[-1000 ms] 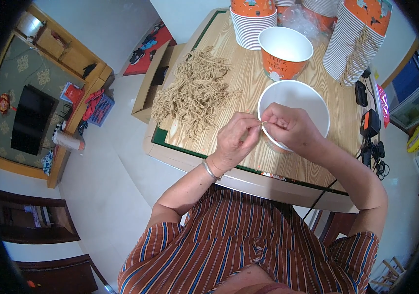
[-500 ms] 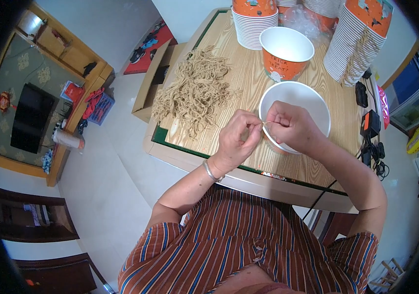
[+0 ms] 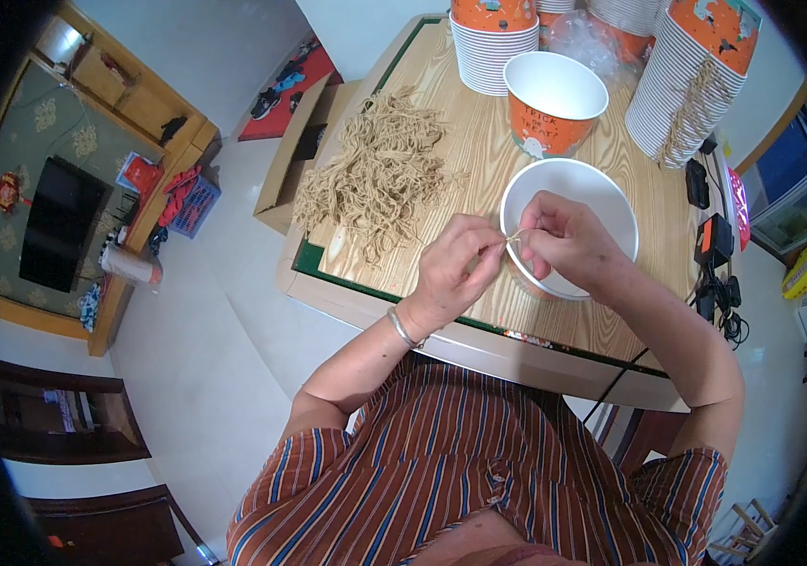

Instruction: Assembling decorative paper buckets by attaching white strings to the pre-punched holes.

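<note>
Between both hands runs a short piece of tan twine [image 3: 514, 237], pinched at the near left rim of a white-lined paper bucket [image 3: 568, 176]. My left hand [image 3: 460, 267], with a silver bangle at its wrist, is closed on the twine. Over the bucket's mouth, my right hand [image 3: 568, 240] grips the twine between thumb and fingers. Part of the bucket's inside is hidden by that hand. A loose heap of tan twine pieces [image 3: 375, 174] lies on the wooden table [image 3: 479, 141] to the left. Another bucket, orange outside [image 3: 551, 123], stands just beyond.
Stacked buckets rise at the back [image 3: 496, 52] and far right [image 3: 682, 94], the latter with twine hanging over it. A clear plastic bag [image 3: 584, 42] sits between them. Black adapters and cables [image 3: 713, 238] line the right edge. A cardboard box [image 3: 281, 193] stands beside the table's left side.
The right hand's fingers have shifted slightly at the twine. Both hands stay in almost the same place over the bucket rim.
</note>
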